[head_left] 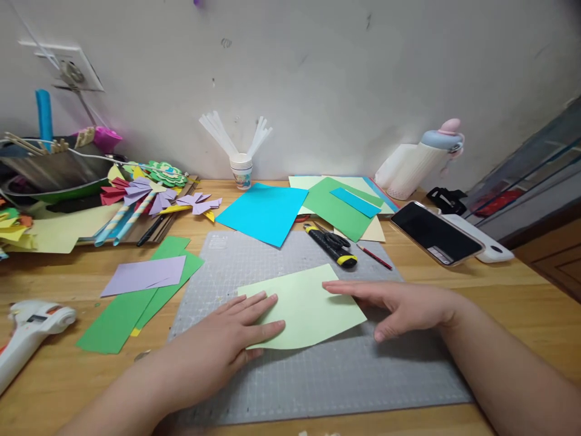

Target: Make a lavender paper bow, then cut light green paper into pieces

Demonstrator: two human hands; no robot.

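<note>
A pale green sheet of paper [308, 309] lies over the grey cutting mat [318, 381], its near edge curving slightly up. My left hand [227, 336] rests its fingers on the sheet's left side, with the thumb at the near edge, partly beneath it, so the paper is held there. At the sheet's right side, my right hand [394, 303] is open, fingers stretched out over the paper's edge and thumb apart. Behind the sheet, a black and yellow utility knife [329, 247], black-handled scissors [336, 238] and a red pencil [374, 257] lie on the mat.
Blue paper [267, 212] and green paper [338, 209] lie at the back. Left are a purple strip [145, 274], green strips [118, 318], a glue gun [36, 327] and paper flowers [152, 191]. A cup of white sticks [241, 171], phone [436, 233] and bottle [422, 160] stand or lie farther back.
</note>
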